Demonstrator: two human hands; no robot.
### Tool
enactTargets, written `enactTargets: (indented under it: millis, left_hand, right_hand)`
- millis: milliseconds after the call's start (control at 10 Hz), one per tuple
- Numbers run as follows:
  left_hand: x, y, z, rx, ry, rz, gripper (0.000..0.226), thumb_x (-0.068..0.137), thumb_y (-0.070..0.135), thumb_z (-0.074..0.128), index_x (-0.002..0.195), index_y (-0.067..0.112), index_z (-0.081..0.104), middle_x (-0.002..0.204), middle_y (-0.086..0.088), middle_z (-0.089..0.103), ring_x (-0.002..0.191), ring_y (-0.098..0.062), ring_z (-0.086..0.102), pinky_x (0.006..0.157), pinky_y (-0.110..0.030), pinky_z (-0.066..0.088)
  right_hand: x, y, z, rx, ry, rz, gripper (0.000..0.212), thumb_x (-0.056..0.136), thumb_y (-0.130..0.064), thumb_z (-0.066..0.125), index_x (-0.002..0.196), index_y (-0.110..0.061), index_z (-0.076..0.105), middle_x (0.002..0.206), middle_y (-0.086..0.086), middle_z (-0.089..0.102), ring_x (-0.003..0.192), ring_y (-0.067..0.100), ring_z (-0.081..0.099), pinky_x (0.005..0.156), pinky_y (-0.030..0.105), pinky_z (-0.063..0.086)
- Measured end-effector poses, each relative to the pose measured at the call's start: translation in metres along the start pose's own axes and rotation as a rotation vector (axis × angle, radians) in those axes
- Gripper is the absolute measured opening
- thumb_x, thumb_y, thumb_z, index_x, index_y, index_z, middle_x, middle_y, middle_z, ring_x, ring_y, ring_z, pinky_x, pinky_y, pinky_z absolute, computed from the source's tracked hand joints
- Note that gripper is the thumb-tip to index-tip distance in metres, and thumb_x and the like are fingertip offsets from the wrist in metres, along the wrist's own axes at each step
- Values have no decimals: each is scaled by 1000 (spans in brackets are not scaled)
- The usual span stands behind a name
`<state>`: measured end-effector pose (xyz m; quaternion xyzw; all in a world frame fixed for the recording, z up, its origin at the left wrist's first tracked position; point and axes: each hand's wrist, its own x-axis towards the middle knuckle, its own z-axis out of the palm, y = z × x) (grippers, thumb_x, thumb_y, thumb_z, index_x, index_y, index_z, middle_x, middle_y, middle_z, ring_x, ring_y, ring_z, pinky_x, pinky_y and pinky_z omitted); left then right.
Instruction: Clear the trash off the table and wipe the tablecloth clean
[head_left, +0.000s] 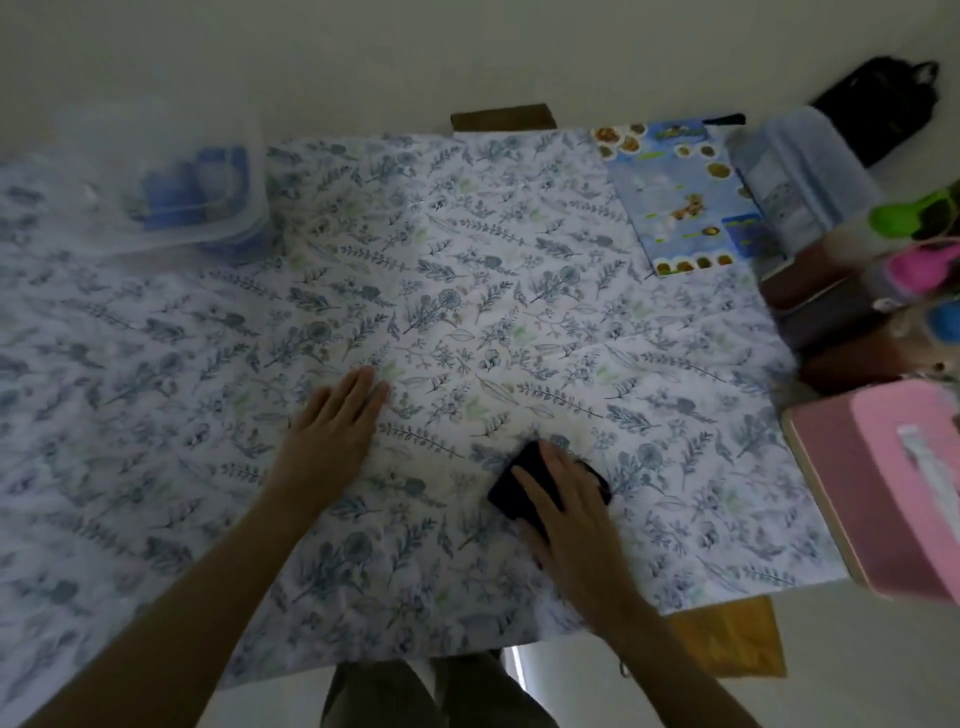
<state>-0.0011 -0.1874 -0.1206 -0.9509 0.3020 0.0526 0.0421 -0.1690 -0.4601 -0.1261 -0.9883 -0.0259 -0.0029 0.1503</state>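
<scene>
A white tablecloth (467, 291) with a blue leaf print covers the table. My left hand (335, 426) lies flat on it, palm down, fingers together and empty, left of centre near the front. My right hand (569, 512) presses a dark folded cloth (524, 480) onto the tablecloth to the right of the left hand. My fingers cover most of the cloth; only its left and far edges show.
A clear plastic box (208, 182) with blue items stands at the back left. A blue printed leaflet (680, 197) lies at the back right. Off the right edge are a pink box (893, 488), a clear container (800, 171) and coloured items. A yellow bag (737, 639) hangs below the front edge.
</scene>
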Motion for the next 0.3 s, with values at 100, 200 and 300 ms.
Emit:
enactTargets:
  millis: [100, 200, 300]
  left_hand:
    - [-1, 13, -14, -70, -82, -83, 66, 96, 13, 46, 151, 9, 9, 160, -14, 9, 148, -28, 15, 119, -46, 24]
    - [2, 23, -38, -100, -181, -178, 58, 103, 24, 25, 152, 8, -2, 162, -11, -2, 150, -24, 3, 123, -41, 10]
    - [-2, 30, -57, -150, -176, -215, 59, 103, 30, 24, 152, 7, 2, 162, -10, 4, 150, -23, 7, 123, -40, 9]
  right_hand:
    - [-5, 46, -31, -46, -27, 209, 52, 97, -44, 27, 142, -20, 35, 155, 11, 25, 140, 32, 27, 110, 52, 32]
    - [-3, 81, -54, -118, -57, 354, 60, 97, -50, 13, 142, -19, 35, 154, 13, 26, 139, 35, 28, 109, 57, 31]
    - [4, 81, -71, -189, -136, 429, 61, 94, -47, 19, 137, -12, 44, 149, 21, 33, 136, 40, 33, 104, 69, 21]
